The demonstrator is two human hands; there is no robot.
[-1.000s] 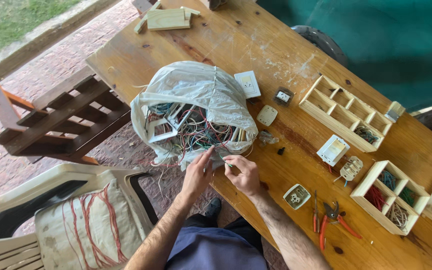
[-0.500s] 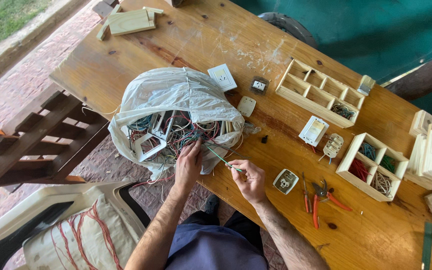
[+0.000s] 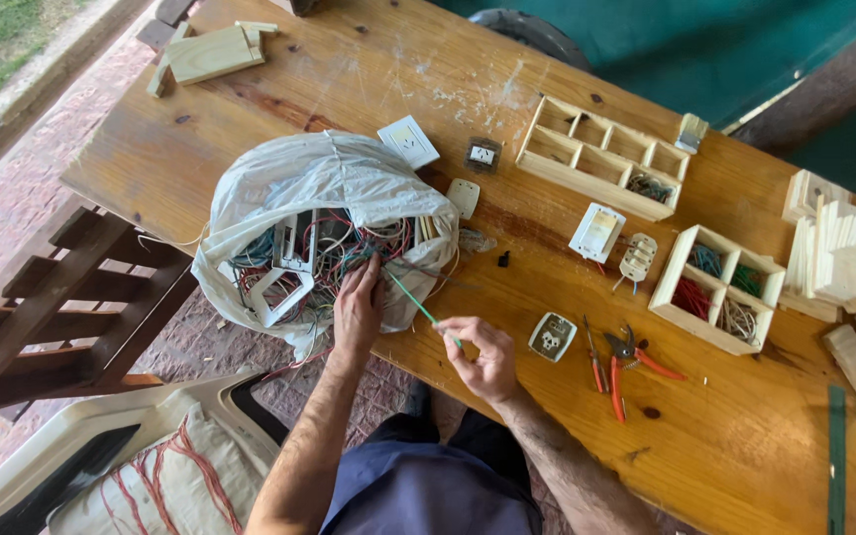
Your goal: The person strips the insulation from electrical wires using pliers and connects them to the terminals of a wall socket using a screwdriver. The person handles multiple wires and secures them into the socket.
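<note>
On the wooden surface (image 3: 369, 79) a white plastic bag (image 3: 329, 183) of tangled wires lies near-left. The left hand (image 3: 359, 307) reaches inside, grip unclear. The right hand (image 3: 482, 357) pinches a green wire (image 3: 410, 297) beside it.

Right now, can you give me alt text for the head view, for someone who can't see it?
A person's right hand pinches a thin green wire running out of a white plastic bag of tangled coloured wires, where the left hand rests. The bag sits on a worn wooden table with red-handled pliers and compartmented wooden boxes nearby.
</note>
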